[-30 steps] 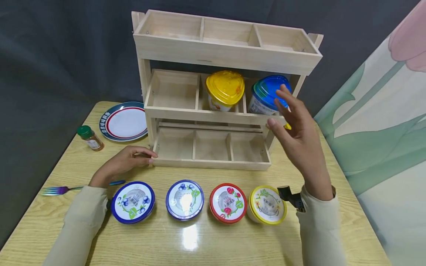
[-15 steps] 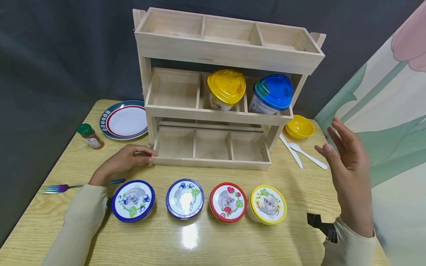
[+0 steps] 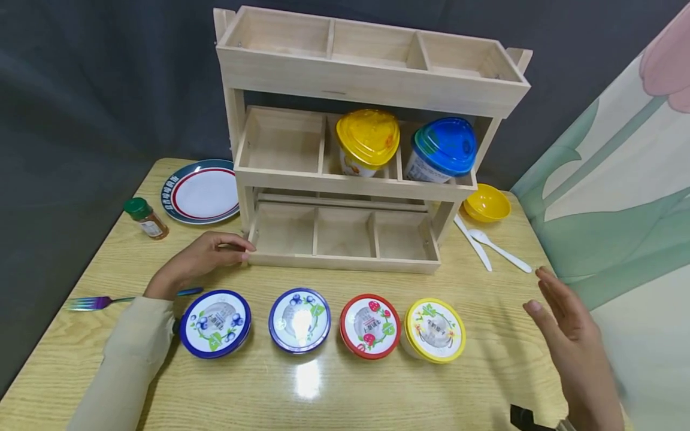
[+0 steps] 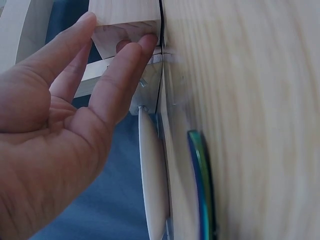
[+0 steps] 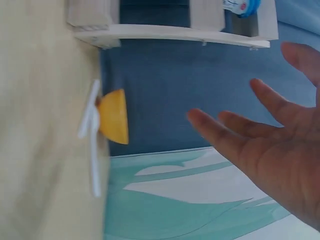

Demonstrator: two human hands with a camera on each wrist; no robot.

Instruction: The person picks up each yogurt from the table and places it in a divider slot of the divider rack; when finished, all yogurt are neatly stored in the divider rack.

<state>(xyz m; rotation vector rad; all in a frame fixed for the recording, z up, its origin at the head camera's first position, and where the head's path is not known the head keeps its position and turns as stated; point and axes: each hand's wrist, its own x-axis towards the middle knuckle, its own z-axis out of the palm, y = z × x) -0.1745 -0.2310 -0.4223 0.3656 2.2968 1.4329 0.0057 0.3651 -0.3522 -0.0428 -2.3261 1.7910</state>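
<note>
Fingers (image 3: 560,290) apart, right hand (image 3: 579,347) withdraws to right edge of tabletop (image 3: 215,389); blue tub (image 3: 444,149) sits untouched; left hand (image 3: 199,258) pinches rack (image 3: 372,78) corner.

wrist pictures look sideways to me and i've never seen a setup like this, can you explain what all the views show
There is no machine, just a person's two bare hands. One picture comes from a head camera looking forward and down; the others come from a camera on each wrist, so the table appears turned on its side.

On it stands a wooden rack holding a yellow-lidded tub and a blue-lidded tub. Four round tubs form a row in front. A plate, jar, fork and yellow bowl lie around.

The left hand touches the rack's lowest tray; the right hand is open, holding nothing.
</note>
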